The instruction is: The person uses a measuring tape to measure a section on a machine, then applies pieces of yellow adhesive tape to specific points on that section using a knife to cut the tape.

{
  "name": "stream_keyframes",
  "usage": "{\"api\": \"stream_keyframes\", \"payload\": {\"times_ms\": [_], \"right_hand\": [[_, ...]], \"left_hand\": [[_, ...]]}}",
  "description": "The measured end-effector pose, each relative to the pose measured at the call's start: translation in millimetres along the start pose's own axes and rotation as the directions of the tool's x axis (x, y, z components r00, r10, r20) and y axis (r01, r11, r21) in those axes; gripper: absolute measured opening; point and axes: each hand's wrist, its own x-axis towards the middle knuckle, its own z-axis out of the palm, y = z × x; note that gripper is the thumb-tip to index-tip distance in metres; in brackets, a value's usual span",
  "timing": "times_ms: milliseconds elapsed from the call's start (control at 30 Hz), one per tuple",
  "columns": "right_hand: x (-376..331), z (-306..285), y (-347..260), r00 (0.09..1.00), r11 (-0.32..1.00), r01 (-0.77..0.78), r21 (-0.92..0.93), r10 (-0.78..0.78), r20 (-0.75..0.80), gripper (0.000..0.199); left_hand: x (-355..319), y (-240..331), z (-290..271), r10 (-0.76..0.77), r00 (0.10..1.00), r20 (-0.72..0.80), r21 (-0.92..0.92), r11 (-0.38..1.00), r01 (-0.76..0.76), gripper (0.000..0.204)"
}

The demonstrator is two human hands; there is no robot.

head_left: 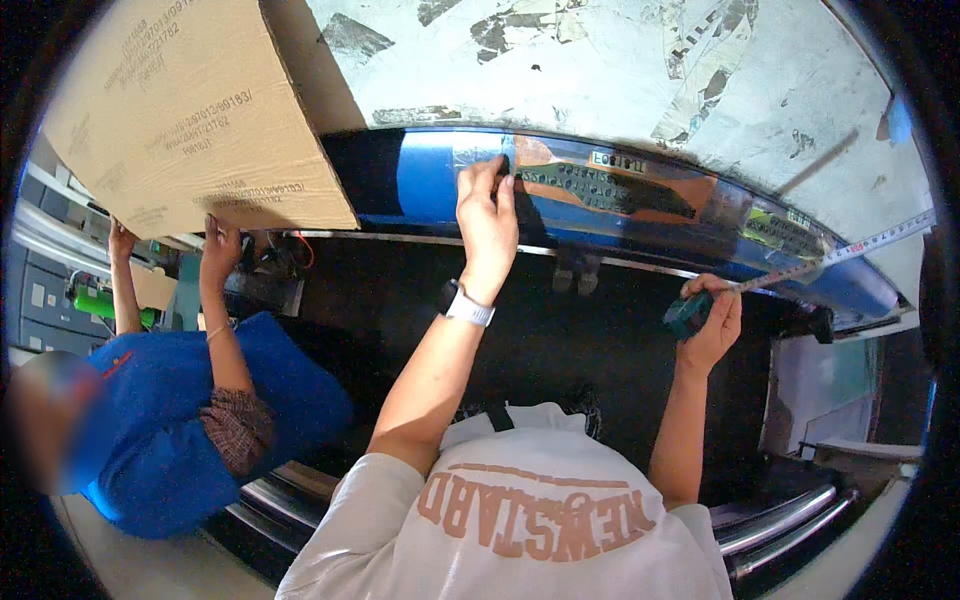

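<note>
My right hand (712, 325) is closed round a dark green tape measure (688, 316) below the bench's front edge. Its pale blade (840, 255) runs out to the right and slants up across the edge to the worn grey-white benchtop (600, 70). My left hand (487, 215) is at the blue front strip (425, 175) of the bench, its fingers pinched by a small dark thing too hidden to name. Just right of those fingertips, flat orange and dark green cutouts (610, 188) with black markings lie along the strip under see-through film.
On the left, a co-worker in a blue top (215, 430) holds a large printed cardboard sheet (200, 120) with both hands; it overlaps the bench's left end. Metal rails (780, 525) lie low at the right. Grey drawers (45, 290) stand at the far left.
</note>
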Motion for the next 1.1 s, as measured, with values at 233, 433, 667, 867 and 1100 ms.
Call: {"api": "stream_keyframes", "payload": {"times_ms": [233, 433, 667, 867, 1100], "right_hand": [[-8.1, -71.3, 18.4, 0.976, 0.980, -0.190, 0.055, 0.182, 0.121, 0.025], [4.9, -120.7, 32.1, 0.936, 0.952, -0.277, 0.128, 0.237, 0.260, 0.025], [22.0, -141.4, 40.7, 0.885, 0.932, -0.304, 0.197, 0.199, 0.422, 0.025], [13.0, -142.6, 46.0, 0.891, 0.930, -0.302, 0.211, 0.197, 0.409, 0.026], [-10.1, -124.7, 38.9, 0.895, 0.922, -0.332, 0.197, 0.242, 0.375, 0.028]], "left_hand": [[9.9, -0.1, 47.9, -0.113, 0.961, -0.252, 0.169, 0.973, 0.158, 0.016], [21.9, -4.0, 58.1, -0.159, 0.900, -0.405, 0.306, 0.904, 0.298, 0.017], [22.6, 0.1, 65.7, -0.134, 0.881, -0.455, 0.225, 0.939, 0.259, 0.014], [28.9, 1.4, 61.2, -0.092, 0.921, -0.379, 0.408, 0.876, 0.256, 0.013], [26.3, 3.5, 62.9, -0.072, 0.958, -0.278, 0.492, 0.846, 0.206, 0.011]]}}
